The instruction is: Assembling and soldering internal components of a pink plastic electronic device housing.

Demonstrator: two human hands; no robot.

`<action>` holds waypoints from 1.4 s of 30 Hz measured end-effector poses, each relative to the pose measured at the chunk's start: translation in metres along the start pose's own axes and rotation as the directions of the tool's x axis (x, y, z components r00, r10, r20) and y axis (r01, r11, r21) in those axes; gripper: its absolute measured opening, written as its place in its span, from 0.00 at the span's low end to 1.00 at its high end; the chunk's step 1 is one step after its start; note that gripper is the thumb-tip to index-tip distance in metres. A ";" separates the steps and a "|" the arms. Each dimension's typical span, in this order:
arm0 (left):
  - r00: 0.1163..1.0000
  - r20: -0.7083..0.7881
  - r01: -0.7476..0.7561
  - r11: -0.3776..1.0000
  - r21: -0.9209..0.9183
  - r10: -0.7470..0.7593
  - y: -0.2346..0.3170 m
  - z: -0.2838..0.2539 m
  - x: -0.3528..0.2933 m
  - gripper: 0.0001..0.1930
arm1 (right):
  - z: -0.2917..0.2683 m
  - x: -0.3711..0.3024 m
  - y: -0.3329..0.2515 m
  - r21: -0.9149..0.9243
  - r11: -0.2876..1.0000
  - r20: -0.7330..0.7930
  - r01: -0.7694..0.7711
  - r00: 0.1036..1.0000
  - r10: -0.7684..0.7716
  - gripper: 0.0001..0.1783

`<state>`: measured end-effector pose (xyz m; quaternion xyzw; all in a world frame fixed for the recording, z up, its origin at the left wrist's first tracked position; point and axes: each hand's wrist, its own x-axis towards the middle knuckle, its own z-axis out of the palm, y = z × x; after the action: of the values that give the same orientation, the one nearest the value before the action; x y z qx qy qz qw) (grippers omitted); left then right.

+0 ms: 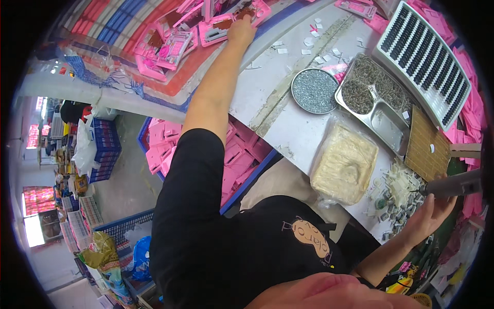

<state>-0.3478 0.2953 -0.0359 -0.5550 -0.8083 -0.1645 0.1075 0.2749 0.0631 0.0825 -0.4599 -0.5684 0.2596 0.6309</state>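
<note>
My left hand (242, 32) reaches far out to the top of the view, its fingers closed on a pink plastic toy case (213, 33) with brown parts. Beside that case lie more open pink toy cases (172, 49). At the right, my right hand (429, 219) is wrapped round a grey cylindrical electric screwdriver (458, 184), its thin tip pointing left; part of the grip is hidden. Near this hand are a pile of small white plastic parts (404, 183) and small grey pieces (396, 216).
A round tin of small silvery pieces (315, 90) stands near a metal tray (388, 123) of screws. Close by are a bagged cream-coloured block (345, 164), a brown board (427, 141) and a white rack of black pieces (424, 62). Below the table edge, a blue crate (236, 198) holds pink parts.
</note>
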 end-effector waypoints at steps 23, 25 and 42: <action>0.339 -0.008 -0.734 0.259 -0.628 0.941 0.188 -0.153 -0.332 0.08 | 0.073 -0.071 0.062 0.052 0.802 0.457 -0.595 0.729 0.510 0.30; 0.293 0.005 -0.753 0.234 -0.615 0.956 0.192 -0.147 -0.335 0.08 | 0.061 -0.073 0.056 -0.218 0.886 0.398 -0.409 0.792 0.463 0.30; 0.261 0.107 -0.668 0.260 -0.698 0.959 0.197 -0.133 -0.333 0.08 | 0.067 -0.049 0.086 -0.547 0.812 0.474 0.203 0.875 0.101 0.08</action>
<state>-0.0451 0.0217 -0.0029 -0.9281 -0.2856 -0.1337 -0.1981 0.2171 0.0787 -0.0204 -0.5348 -0.7712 0.1621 0.3051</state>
